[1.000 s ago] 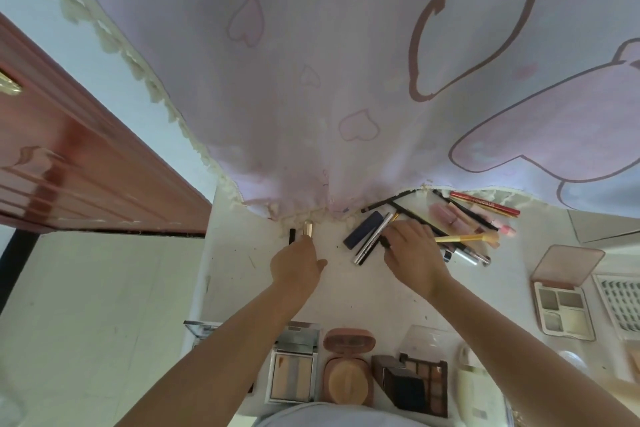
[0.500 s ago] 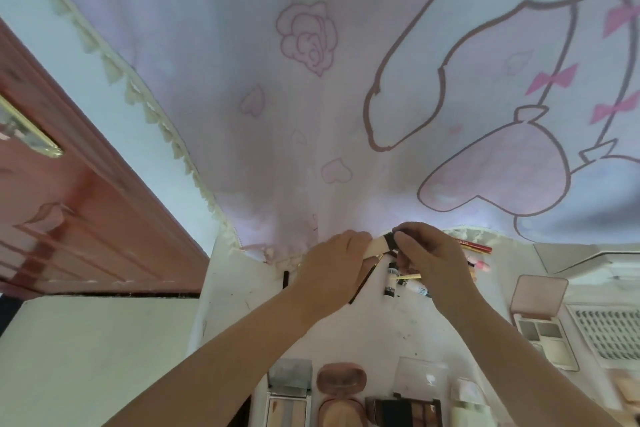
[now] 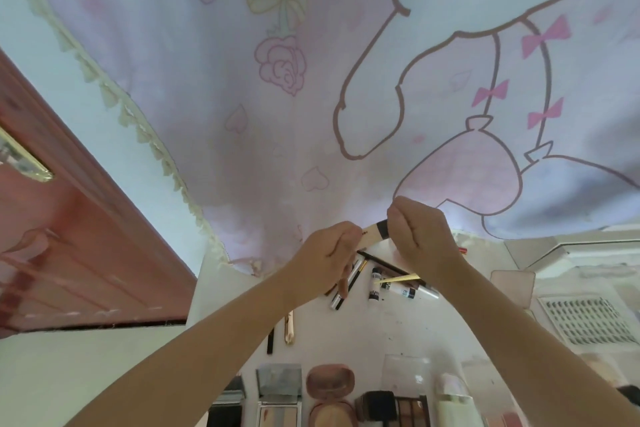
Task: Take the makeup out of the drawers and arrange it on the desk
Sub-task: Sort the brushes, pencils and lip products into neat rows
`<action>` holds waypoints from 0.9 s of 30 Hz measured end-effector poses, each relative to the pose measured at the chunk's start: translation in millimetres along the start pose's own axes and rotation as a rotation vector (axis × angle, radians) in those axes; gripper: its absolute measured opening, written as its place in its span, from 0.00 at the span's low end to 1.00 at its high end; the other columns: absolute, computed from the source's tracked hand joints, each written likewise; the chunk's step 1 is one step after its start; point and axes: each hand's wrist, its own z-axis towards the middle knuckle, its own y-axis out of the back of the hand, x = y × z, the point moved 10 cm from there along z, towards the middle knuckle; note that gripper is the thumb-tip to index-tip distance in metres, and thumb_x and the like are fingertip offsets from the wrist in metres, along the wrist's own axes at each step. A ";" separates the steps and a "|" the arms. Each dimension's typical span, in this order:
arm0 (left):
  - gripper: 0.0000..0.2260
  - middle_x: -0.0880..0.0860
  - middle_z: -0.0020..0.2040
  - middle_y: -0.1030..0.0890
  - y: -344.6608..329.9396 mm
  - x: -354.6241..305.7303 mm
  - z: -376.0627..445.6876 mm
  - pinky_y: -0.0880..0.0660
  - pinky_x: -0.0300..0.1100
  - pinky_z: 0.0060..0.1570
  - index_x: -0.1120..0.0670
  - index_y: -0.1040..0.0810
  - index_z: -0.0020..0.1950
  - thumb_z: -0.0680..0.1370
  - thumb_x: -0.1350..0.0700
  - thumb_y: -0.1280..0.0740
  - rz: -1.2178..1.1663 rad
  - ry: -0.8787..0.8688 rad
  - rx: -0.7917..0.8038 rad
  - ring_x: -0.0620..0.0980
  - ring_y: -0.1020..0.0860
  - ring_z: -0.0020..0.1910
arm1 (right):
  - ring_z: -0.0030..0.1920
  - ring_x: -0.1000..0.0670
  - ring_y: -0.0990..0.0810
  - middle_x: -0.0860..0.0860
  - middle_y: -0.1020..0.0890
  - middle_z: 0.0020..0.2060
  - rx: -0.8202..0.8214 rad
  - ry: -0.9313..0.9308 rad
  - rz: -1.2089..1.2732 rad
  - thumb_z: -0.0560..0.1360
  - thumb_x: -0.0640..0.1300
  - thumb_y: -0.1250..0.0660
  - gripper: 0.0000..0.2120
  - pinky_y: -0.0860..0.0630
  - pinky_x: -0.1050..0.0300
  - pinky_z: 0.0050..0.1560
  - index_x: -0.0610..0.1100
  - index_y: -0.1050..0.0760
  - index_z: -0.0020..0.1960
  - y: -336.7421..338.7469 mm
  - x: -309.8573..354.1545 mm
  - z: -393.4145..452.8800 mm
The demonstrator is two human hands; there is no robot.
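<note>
Above the white counter (image 3: 433,329), you hold a slim beige tube (image 3: 370,232) between both hands: left hand (image 3: 329,258) fingers curl round its pale end, right hand (image 3: 420,236) fingers pinch what appears to be its black cap. Pencils and small tubes (image 3: 375,282) lie scattered on the counter beneath, palettes (image 3: 278,392) along the near edge.

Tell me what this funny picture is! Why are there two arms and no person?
The camera sits on the person's head and looks forward and down, so you see only their own arms. The left hand and the right hand together hold a small cream tube with a black band up in the air. Below is a white desk with makeup on it: a heap of thin pencils and little tubes, a round pink compact and a dark eyeshadow palette. Behind hangs a pink cartoon curtain.
</note>
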 end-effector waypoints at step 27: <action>0.12 0.48 0.40 0.31 35.8 -27.4 3.5 0.38 0.30 0.35 0.57 0.23 0.52 0.76 0.50 0.37 0.734 -0.139 -0.108 0.45 0.32 0.37 | 0.39 0.63 0.21 0.59 0.23 0.41 0.161 -0.048 0.127 0.70 0.29 0.34 0.19 0.27 0.76 0.43 0.53 0.27 0.49 -0.8 -13.9 -6.5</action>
